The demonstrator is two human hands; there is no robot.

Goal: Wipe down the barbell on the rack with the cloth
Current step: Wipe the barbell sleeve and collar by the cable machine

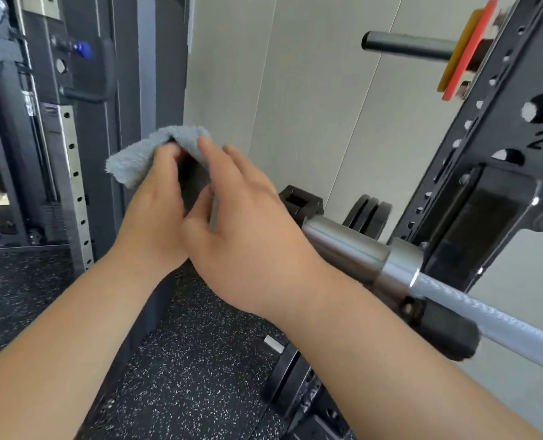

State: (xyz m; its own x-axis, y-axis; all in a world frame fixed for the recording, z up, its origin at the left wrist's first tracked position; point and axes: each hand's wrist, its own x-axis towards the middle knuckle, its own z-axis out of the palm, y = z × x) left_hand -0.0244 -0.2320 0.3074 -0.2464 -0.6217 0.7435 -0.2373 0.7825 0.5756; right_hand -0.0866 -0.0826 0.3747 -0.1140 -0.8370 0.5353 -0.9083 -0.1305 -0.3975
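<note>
Gripping the grey cloth (130,163) in the left hand (156,185), fingers curled into its folds, just off the near end of the barbell (486,312). Laying the right hand (241,223) against the same cloth with fingers nearly straight, only touching the top fold, not pinching it. Probably gathering the cloth into a pad between both hands, ready to wrap it round the metal for a stroke. Cannot tell whether the cloth already touches the barbell, with the end of the sleeve (343,242) hidden behind the right hand.

Resting in the hook (486,211) of the rack (492,100), to the right of the hands, leaving this end free for wiping. Made of a thick, smooth, dull-silver sleeve, then a brighter collar, then a thinner shaft with fine knurling, going out of view. No plates loaded on this end. Beyond the barbell, black weight plates (368,214) stored near the wall; below the barbell, speckled rubber floor (184,360).
</note>
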